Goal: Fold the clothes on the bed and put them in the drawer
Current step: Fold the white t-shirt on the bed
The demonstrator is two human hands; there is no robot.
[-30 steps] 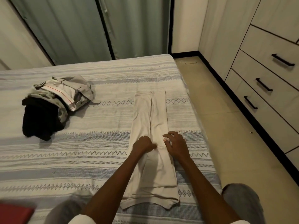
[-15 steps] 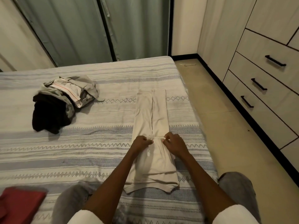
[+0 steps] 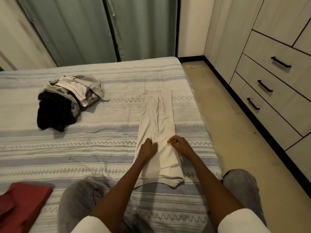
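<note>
Beige cloth, a long garment (image 3: 157, 132) folded into a narrow strip, lies lengthwise on the striped bed (image 3: 101, 148), close to the bed's right edge. Both hands sit on it about two thirds of the way toward the person. The left hand (image 3: 148, 147) has its fingers curled down into the fabric at the strip's left side, bunching a small fold in its grip. The right hand (image 3: 179, 143) is beside it on the strip's right side, fingers bent, thumb and fingertips pinching the cloth. The two hands are near each other but apart, with a band of beige between them.

Farther left on the bed, well apart from the strip, sits an unfolded heap of clothes (image 3: 67, 101), grey and white pieces on top of something black. A red cloth (image 3: 21, 204) lies at the bed's near left corner. Along the right wall stand the drawers (image 3: 269, 84), all closed, with black bar handles. Grey-green curtains (image 3: 101, 27) hang behind the bed.
</note>
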